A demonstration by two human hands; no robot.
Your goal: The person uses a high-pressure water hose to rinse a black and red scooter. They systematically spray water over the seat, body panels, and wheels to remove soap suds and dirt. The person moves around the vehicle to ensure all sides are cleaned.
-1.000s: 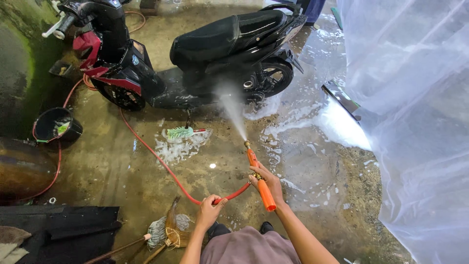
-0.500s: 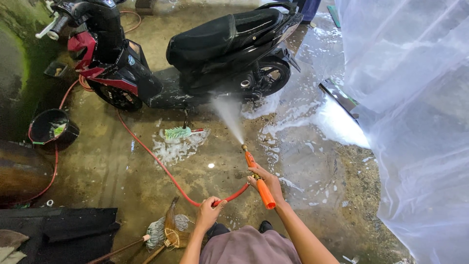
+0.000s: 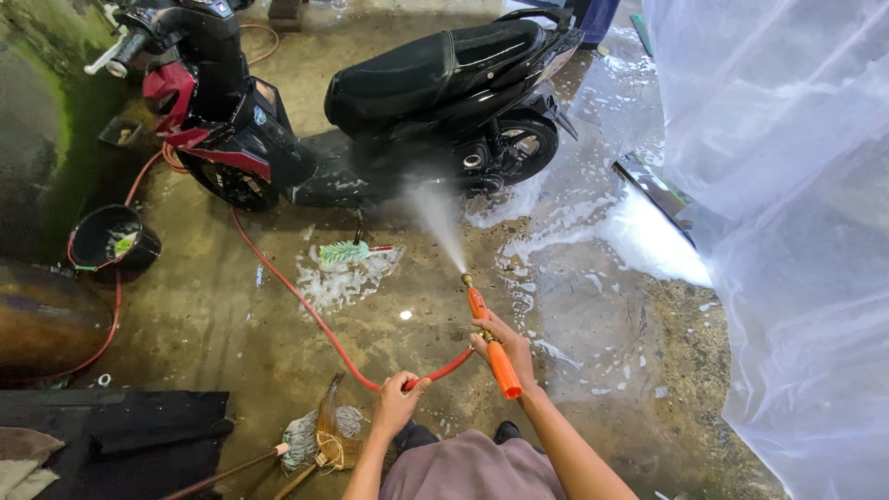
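orange spray wand [image 3: 491,338] | tilted, spraying toward scooter | red hose [image 3: 306,306] | curving across wet floor

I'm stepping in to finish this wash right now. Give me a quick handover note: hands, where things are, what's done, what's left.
Right hand grips the orange spray gun, spraying toward the scooter's lower middle.
Left hand holds the red hose just behind the gun.
Scooter stands ahead; green brush lies on the floor in suds, black bucket at left.
Done: suds lie on the floor around the rear wheel.
Left: the scooter's front end shows no spray reaching it.
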